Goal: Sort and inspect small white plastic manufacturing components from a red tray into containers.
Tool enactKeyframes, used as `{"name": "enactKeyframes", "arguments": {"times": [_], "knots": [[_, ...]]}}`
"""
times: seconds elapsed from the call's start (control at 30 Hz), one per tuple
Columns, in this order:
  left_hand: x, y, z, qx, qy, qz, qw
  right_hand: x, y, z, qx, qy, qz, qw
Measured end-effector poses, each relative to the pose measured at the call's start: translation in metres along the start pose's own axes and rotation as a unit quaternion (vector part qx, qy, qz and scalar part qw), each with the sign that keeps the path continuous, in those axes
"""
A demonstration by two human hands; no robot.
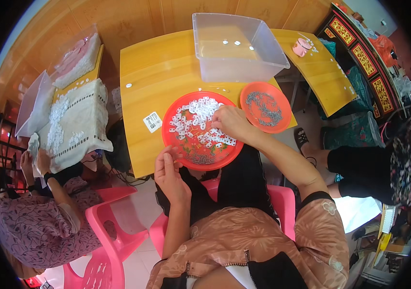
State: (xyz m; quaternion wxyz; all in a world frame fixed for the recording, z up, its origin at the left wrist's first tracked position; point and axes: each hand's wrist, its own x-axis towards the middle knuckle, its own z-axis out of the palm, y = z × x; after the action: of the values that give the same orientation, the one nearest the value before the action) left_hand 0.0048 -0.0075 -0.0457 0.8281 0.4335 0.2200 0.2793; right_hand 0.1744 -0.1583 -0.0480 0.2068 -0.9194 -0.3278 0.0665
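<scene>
Wood panelling backs a yellow table point(157, 72) flanked by pink chairs point(114, 226). On the table's near edge sits a round red tray point(179, 139) of small white pieces point(200, 120), too small to show their lie. Over the tray, the right hand point(232, 123) curls on the pieces; the left hand point(169, 173), at its near rim, pinches something unclear.

A yellow wooden bench point(152, 77) holds a big red plate point(176, 139) at its near edge, full of small white pieces point(200, 120). A smaller orange plate point(282, 120) with grey bits sits just right of it. A clear tub point(237, 62) stands at the far side. A small white tag point(152, 122) lies left of the red plate.
</scene>
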Motion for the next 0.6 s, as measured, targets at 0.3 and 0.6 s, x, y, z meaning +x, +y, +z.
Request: {"name": "enactKeyframes", "arguments": {"times": [0.3, 0.6], "knots": [[0.001, -0.014, 0.006, 0.073, -0.06, -0.039, 0.995, 0.017, 0.007, 0.005, -0.073, -0.041, 0.066, 0.994], [-0.008, -0.027, 0.005, 0.099, -0.116, -0.06, 0.986, -0.025, -0.027, 0.013, 0.337, 0.01, 0.009, 0.942]]}}
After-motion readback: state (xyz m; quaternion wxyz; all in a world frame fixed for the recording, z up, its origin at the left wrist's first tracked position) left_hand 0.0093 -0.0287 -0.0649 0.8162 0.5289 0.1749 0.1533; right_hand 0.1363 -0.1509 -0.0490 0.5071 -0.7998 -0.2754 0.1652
